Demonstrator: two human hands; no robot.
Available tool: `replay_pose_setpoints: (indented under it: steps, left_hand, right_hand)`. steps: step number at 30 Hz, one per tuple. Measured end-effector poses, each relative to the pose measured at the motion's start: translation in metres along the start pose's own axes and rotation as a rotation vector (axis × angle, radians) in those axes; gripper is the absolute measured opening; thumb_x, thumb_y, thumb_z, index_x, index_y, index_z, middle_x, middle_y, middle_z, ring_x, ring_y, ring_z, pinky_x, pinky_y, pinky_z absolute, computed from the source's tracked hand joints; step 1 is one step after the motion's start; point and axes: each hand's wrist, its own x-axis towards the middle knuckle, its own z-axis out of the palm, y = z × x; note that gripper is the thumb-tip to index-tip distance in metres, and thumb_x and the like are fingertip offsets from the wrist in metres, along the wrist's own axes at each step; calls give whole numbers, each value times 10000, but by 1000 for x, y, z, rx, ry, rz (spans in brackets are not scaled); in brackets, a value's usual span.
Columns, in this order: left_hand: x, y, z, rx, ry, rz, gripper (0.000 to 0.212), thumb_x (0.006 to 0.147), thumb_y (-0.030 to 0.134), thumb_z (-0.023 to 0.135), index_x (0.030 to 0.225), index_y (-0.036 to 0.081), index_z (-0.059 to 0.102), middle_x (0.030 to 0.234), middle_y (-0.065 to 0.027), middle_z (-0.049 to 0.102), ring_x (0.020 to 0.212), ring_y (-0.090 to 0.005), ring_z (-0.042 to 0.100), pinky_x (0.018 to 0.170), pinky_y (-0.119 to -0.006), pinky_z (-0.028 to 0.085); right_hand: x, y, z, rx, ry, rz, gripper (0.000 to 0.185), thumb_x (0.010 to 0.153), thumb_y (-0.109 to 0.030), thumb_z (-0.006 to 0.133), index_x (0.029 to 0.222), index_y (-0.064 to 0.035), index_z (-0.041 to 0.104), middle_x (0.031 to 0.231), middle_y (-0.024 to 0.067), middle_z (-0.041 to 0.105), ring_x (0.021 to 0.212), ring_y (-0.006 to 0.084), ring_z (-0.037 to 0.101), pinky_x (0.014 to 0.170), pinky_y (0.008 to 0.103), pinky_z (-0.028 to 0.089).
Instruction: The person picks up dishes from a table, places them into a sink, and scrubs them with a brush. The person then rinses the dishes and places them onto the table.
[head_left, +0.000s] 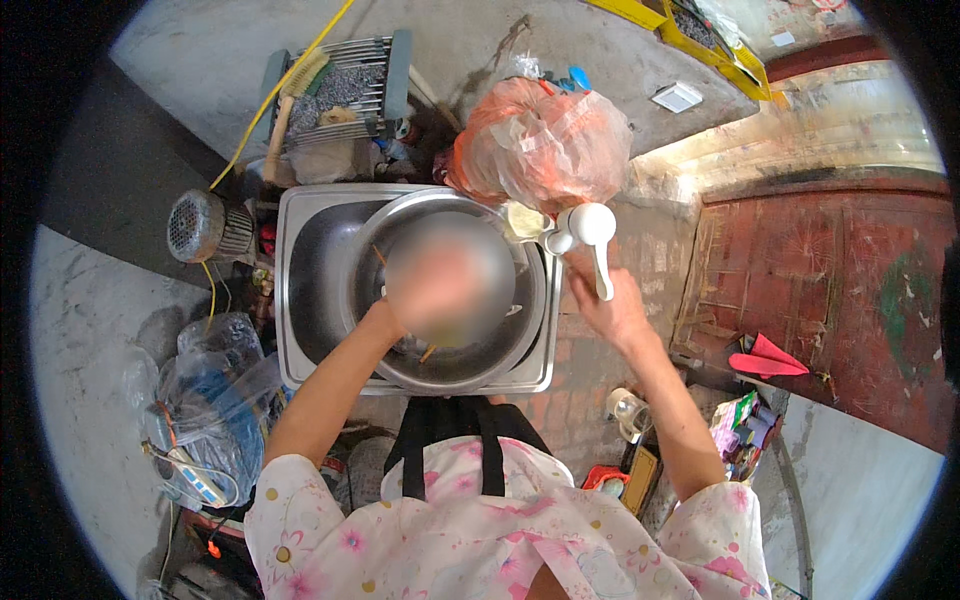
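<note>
A large round metal basin (356, 277) sits in a stainless steel sink (311, 217), overlapping its right rim. My left hand (439, 281) reaches into this basin; a round blur hides its fingers and anything in them. Around the blur, thin brown sticks (427, 353) and a small white piece (514, 310) show inside the basin. At the sink's right side stands a white tap (592, 223) with a long lever. My right hand (621, 309) is at the tap, its back below the lever. The tap partly covers those fingers, so their grip is unclear.
Beyond the sink stand a stuffed plastic bag (547, 142) and a metal rack (341, 97) with a wooden-handled brush (289, 105). An electric motor (206, 225) is left of the sink. Right lie a glass jar (630, 412) and a red wooden door (810, 277).
</note>
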Motion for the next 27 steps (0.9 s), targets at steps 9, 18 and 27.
replay_pose_setpoints:
  steps: [9, 18, 27]
  left_hand:
    - [10, 16, -4, 221, -27, 201, 173, 703, 120, 606, 857, 54, 564, 897, -59, 532, 903, -222, 511, 802, -320, 456]
    - [0, 34, 2, 735, 188, 360, 121, 647, 81, 585, 673, 17, 486, 743, -103, 456, 778, -296, 467, 689, -391, 425]
    - [-8, 34, -1, 785, 177, 322, 129, 650, 68, 592, 692, 13, 484, 771, -110, 467, 790, -297, 471, 707, -383, 423]
  right_hand:
    - [11, 7, 0, 73, 39, -116, 187, 756, -173, 545, 903, -101, 634, 665, 171, 597, 628, 349, 591, 589, 426, 486]
    - [-2, 14, 0, 300, 73, -107, 295, 777, -137, 512, 1055, -97, 606, 760, 197, 603, 668, 334, 608, 611, 388, 485]
    - [-11, -6, -5, 235, -42, -175, 315, 805, -189, 511, 1108, -152, 586, 646, 198, 574, 594, 339, 584, 586, 420, 472]
